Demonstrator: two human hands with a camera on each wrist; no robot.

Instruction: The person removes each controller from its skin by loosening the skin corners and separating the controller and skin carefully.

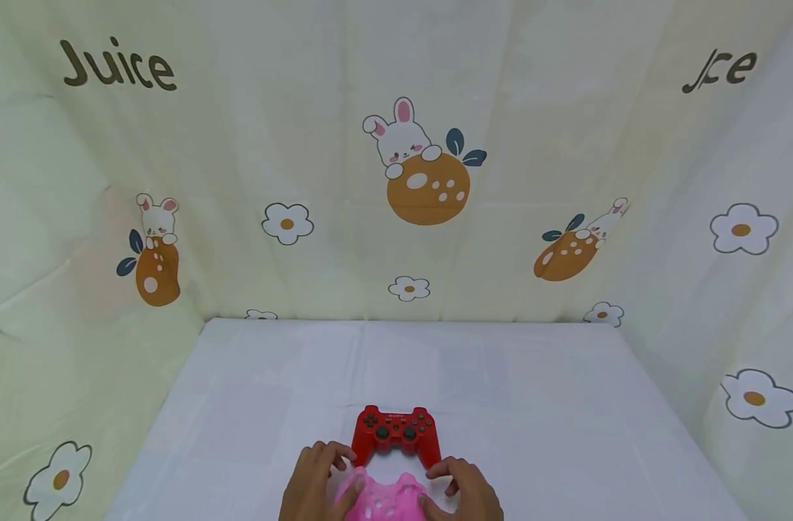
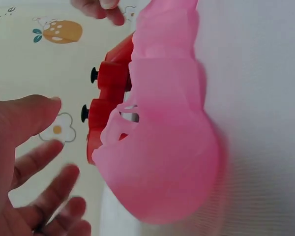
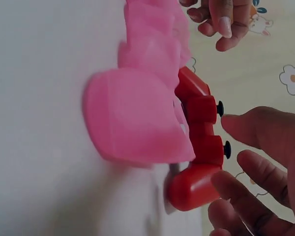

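Observation:
A pink, soft-looking game controller cover [image 1: 386, 501] with cut-out holes lies on the white table at the bottom of the head view. Just beyond it a red game controller [image 1: 396, 418] rests with its two black sticks facing up. My left hand [image 1: 315, 483] hovers at the cover's left side, its fingers loosely bent. On the other side is my right hand [image 1: 467, 489], similarly relaxed. Both wrist views show thumb and fingers apart from the pink cover [image 2: 162, 162]. In the right wrist view, fingertips overlap the red controller [image 3: 199, 184]; whether they touch it I cannot tell.
The white-covered table [image 1: 292, 376] reaches back to a cream curtain [image 1: 331, 130] printed with rabbits, oranges and flowers. That curtain also hangs along the left and right sides.

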